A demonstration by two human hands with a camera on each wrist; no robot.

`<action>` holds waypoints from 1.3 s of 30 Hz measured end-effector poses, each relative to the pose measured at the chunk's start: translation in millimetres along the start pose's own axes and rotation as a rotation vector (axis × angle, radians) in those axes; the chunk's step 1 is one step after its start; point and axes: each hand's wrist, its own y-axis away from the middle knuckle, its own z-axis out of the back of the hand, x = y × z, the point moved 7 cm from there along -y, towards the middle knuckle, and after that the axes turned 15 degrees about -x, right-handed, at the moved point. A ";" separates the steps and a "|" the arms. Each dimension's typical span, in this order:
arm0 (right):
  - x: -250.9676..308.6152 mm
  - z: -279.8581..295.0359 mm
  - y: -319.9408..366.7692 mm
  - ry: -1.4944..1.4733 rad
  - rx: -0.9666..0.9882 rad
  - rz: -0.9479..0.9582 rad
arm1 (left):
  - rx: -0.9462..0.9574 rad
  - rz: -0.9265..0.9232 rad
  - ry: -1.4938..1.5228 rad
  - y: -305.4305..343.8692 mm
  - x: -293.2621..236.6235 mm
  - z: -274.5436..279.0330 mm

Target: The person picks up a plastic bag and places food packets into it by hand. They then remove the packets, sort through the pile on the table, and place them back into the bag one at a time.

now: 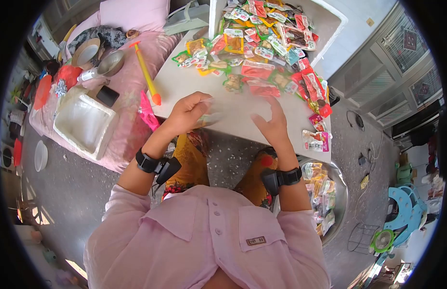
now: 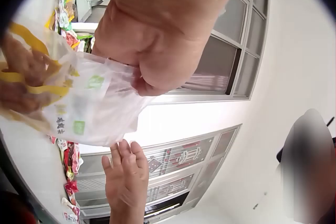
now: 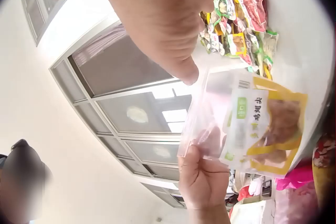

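Observation:
In the head view my left hand (image 1: 189,113) pinches the edge of a blurred, see-through bag (image 1: 215,115) above the table's near edge. The right wrist view shows this clear bag (image 3: 207,108) with yellow-edged printing and brown food pieces visible at one end; the left hand (image 3: 205,182) holds its other end between thumb and fingers. My right hand (image 1: 274,123) is to the right, fingers spread, apart from the bag. In the left wrist view, the right hand's (image 2: 126,179) fingertips appear near the bag's (image 2: 100,103) lower edge; contact cannot be told.
Many colourful food packets (image 1: 257,70) are heaped across the far part of the table (image 1: 185,79) and into a white box (image 1: 335,24). A metal basin (image 1: 346,192) with packets stands at the right. On the left, a pink-covered bed (image 1: 120,139) holds a white foam box (image 1: 84,126) and a yellow pump (image 1: 145,72).

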 end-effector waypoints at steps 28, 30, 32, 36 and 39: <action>-12.9 181.2 126.8 0.110 0.222 -0.440 | 0.337 -0.172 -0.433 89.1 114.4 -35.5; -41.7 205.2 153.7 0.088 0.180 -0.655 | 0.270 -0.334 -0.670 105.7 117.8 -33.8; -72.9 227.6 181.3 0.097 0.116 -0.850 | 0.214 -0.411 -0.799 112.9 117.9 -32.8; -148.6 278.3 241.7 0.191 -0.109 -1.134 | 0.161 -0.420 -0.813 112.0 119.3 -33.4; -221.1 334.4 281.1 0.366 -0.174 -1.099 | 0.161 -0.422 -0.815 111.2 121.0 -33.4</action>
